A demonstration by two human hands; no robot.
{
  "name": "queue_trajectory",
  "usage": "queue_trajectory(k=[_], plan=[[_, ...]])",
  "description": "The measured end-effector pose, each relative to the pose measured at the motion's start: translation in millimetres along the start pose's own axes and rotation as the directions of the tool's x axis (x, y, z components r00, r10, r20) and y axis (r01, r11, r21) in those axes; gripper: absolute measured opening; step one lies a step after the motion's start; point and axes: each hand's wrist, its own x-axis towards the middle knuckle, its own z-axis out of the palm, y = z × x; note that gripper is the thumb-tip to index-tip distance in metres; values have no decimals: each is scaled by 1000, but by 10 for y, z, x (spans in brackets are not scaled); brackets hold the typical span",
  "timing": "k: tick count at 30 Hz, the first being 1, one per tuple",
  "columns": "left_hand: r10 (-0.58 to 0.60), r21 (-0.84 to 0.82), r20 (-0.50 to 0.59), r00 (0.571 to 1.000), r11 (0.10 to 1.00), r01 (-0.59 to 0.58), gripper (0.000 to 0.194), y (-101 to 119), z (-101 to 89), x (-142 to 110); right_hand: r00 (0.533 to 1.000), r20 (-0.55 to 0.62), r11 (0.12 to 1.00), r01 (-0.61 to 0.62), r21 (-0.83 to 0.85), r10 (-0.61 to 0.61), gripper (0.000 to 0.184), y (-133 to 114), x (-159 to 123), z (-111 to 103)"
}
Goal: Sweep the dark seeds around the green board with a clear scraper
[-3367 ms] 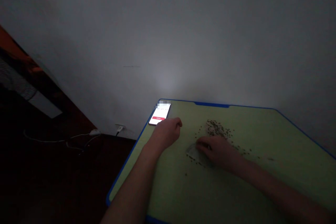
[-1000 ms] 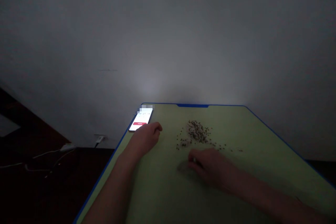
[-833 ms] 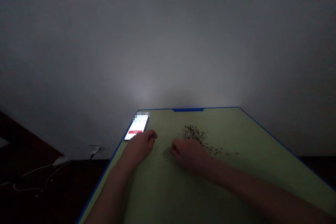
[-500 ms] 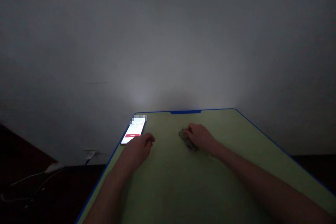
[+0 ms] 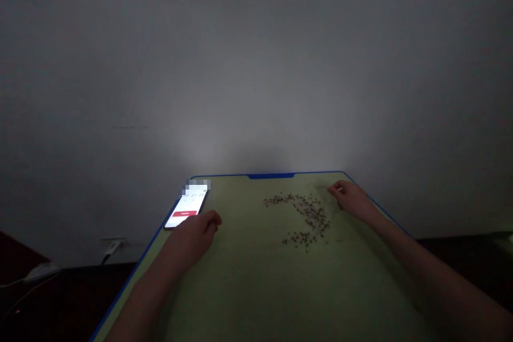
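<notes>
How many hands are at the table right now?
2: left hand by the near end of the phone; right hand to the right of the dark bits, near the far right corner of the table.

So the counter is a pale green top with a blue edge and a darker blue strip in the middle of the far side. There's a phone lying near the far left corner, screen lit up with a red button showing. Then a bunch of tiny dark bits are scattered in a rough curve right of the middle, kinda thick on the right side.
</notes>
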Motion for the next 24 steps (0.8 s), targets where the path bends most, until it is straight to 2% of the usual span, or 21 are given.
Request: queue_trajectory(k=[5, 10, 18, 24], plan=[[1, -31, 30, 1000, 1000, -1, 28, -25, 19, 12, 993, -5, 992, -122, -39, 122, 33, 434, 46, -45], [3, -45, 61, 998, 999, 0, 30, -41, 27, 23, 988, -16, 984, -152, -91, 151, 34, 525, 84, 71], [-28, -17, 96, 995, 999, 30, 29, 52, -28, -5, 992, 24, 983, -116, -141, 121, 32, 144, 359, 335], [-23, -16, 54, 998, 1000, 24, 28, 14, 5, -24, 992, 127, 991, 37, -126, -21, 26, -298, 633, 506]])
